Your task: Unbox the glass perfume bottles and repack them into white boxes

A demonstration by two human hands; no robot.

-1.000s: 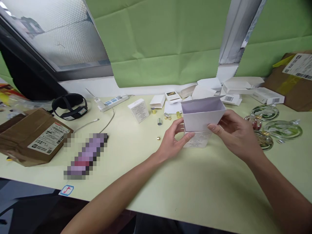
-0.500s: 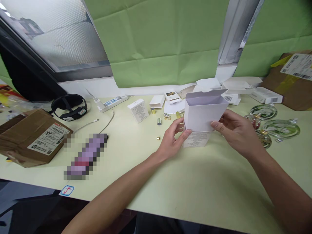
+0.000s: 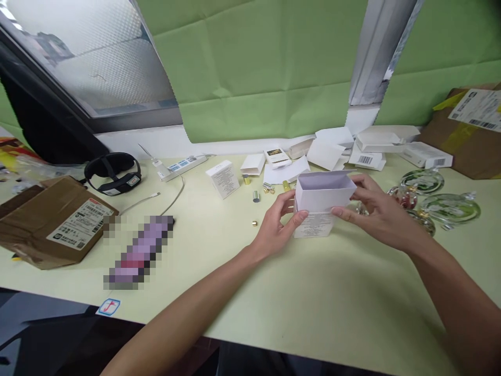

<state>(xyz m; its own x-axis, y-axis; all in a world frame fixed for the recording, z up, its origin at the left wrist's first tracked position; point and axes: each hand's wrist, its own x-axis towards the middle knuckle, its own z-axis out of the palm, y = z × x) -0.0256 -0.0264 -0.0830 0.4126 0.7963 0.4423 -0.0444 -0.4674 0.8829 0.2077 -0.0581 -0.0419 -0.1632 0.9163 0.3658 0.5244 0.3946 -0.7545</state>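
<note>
A small white carton (image 3: 315, 224) with printed text stands upright on the pale green table (image 3: 313, 303). A white paper insert (image 3: 321, 192), open at the top, sits in the carton's mouth. My left hand (image 3: 276, 224) grips the carton's left side with thumb and fingers. My right hand (image 3: 371, 211) pinches the insert's right side, thumb in front and fingers behind it.
Several white cartons (image 3: 368, 149) and a printed box (image 3: 223, 178) lie at the back, with small gold and silver caps (image 3: 256, 196). Glass ornaments (image 3: 434, 201) sit right. Brown parcels (image 3: 55, 219) lie left and far right (image 3: 469, 130). A black eye mask (image 3: 113, 172) and power strip (image 3: 182, 164) sit back left.
The white insert has gone down into the carton; less of it stands above the rim. My right hand moved down with it. My left hand stayed on the carton.
</note>
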